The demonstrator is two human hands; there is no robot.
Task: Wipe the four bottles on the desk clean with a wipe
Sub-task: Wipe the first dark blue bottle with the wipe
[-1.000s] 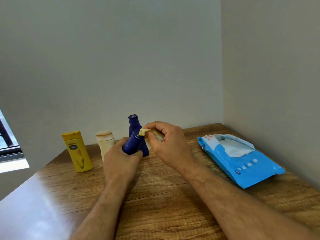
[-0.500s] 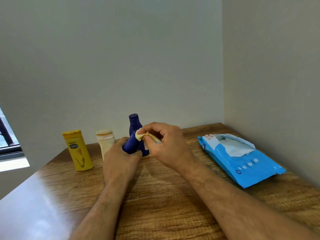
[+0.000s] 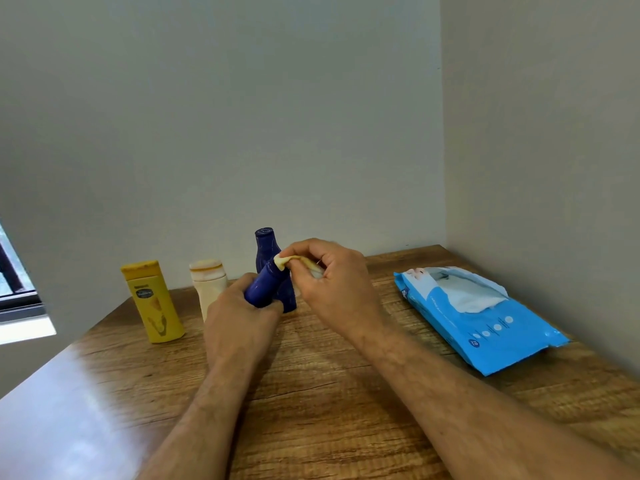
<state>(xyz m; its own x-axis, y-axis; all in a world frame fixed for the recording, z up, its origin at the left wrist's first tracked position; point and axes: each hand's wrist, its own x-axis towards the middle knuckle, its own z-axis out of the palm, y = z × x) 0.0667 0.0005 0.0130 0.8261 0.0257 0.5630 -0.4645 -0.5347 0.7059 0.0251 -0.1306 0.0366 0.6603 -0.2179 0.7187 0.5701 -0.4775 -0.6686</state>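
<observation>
My left hand (image 3: 239, 323) grips a dark blue bottle (image 3: 262, 285), tilted with its top toward the upper right. My right hand (image 3: 332, 289) pinches a yellowish crumpled wipe (image 3: 282, 262) against that bottle's top end. Behind them a second dark blue bottle (image 3: 266, 244) stands upright, its lower part hidden by my hands. A cream bottle (image 3: 207, 282) stands to its left, and a yellow bottle (image 3: 152, 303) stands further left. All are on the wooden desk (image 3: 311, 393).
A blue pack of wipes (image 3: 485, 327) lies on the right of the desk, its flap open with a white wipe showing. Grey walls close the back and right side. A window edge (image 3: 20, 299) shows at the far left.
My right hand has slid the wipe slightly left and up along the held bottle's top end. The left hand and the standing bottles have stayed put.
</observation>
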